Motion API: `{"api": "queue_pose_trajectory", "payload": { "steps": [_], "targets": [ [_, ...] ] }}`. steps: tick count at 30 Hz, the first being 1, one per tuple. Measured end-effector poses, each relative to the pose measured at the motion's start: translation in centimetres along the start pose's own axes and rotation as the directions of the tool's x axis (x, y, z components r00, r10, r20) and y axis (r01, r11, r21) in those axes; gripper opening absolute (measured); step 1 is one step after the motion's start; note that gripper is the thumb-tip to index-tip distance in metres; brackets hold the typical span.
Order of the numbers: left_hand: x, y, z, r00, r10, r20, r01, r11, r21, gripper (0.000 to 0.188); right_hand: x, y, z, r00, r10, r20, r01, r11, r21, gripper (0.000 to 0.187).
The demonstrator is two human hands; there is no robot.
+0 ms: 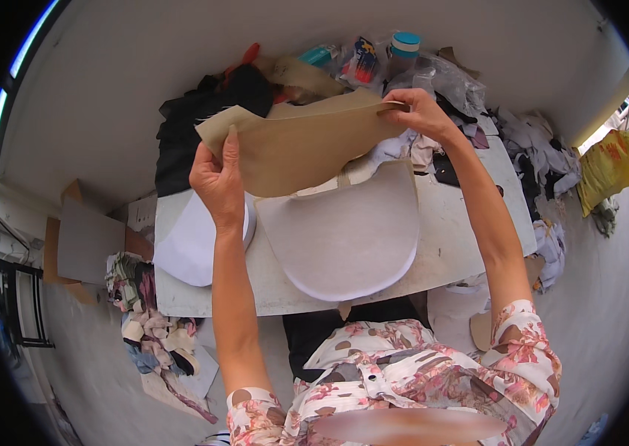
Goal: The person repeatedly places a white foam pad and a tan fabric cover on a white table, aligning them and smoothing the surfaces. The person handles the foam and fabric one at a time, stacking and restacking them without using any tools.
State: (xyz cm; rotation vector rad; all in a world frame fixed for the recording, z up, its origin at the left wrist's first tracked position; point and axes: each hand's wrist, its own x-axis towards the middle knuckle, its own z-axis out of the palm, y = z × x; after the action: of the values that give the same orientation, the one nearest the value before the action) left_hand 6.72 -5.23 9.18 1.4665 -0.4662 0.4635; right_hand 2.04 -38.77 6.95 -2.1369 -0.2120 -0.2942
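Stretched between my two hands above the table is a tan fabric piece (299, 149) with a curved lower edge. My left hand (218, 175) grips its left end, thumb on the near face. At the upper right corner my right hand (422, 115) pinches it between thumb and fingers. Below it lies a large white rounded panel (340, 230) with a beige edge along its top. Another white rounded piece (199, 238) lies to the left, partly behind my left forearm.
The pale table (470, 230) carries dark cloth (188, 141), clear plastic bags and a blue-lidded jar (405, 46) at the back. Fabric scraps (162, 342) heap on the floor at left. An open cardboard box (91, 241) stands further left; a yellow bag (615, 171) is at right.
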Motion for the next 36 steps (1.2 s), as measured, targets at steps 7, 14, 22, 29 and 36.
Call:
{"api": "queue_pose_trajectory", "payload": {
  "steps": [7, 14, 22, 29, 36],
  "targets": [
    [-1.5, 2.2, -2.3, 0.999, 0.009, -0.041, -0.014, 0.992, -0.128, 0.024, -5.0, -4.8, 0.3, 0.952, -0.028, -0.304, 0.169, 0.876, 0.452, 0.026],
    [-5.6, 3.6, -5.4, 0.983, -0.172, 0.061, 0.182, 0.932, -0.313, 0.022, -10.1, -8.3, 1.5, 0.95, 0.044, -0.31, 0.147, 0.812, 0.565, 0.029],
    [-9.2, 2.4, -6.6, 0.923, -0.362, 0.128, 0.384, 0.849, -0.362, 0.022, -13.4, -7.6, 3.7, 0.951, 0.155, -0.267, 0.042, 0.793, 0.608, 0.028],
    [-9.8, -2.7, -5.9, 0.83, -0.536, 0.157, 0.558, 0.788, -0.261, 0.022, -12.8, -3.4, 5.7, 0.942, 0.254, -0.219, -0.095, 0.829, 0.552, 0.028],
    [-9.8, -6.9, -4.4, 0.914, -0.405, 0.011, 0.368, 0.841, 0.397, 0.024, -11.7, 1.4, 7.7, 0.89, 0.286, -0.354, -0.231, 0.954, 0.188, 0.021]
  ]
}}
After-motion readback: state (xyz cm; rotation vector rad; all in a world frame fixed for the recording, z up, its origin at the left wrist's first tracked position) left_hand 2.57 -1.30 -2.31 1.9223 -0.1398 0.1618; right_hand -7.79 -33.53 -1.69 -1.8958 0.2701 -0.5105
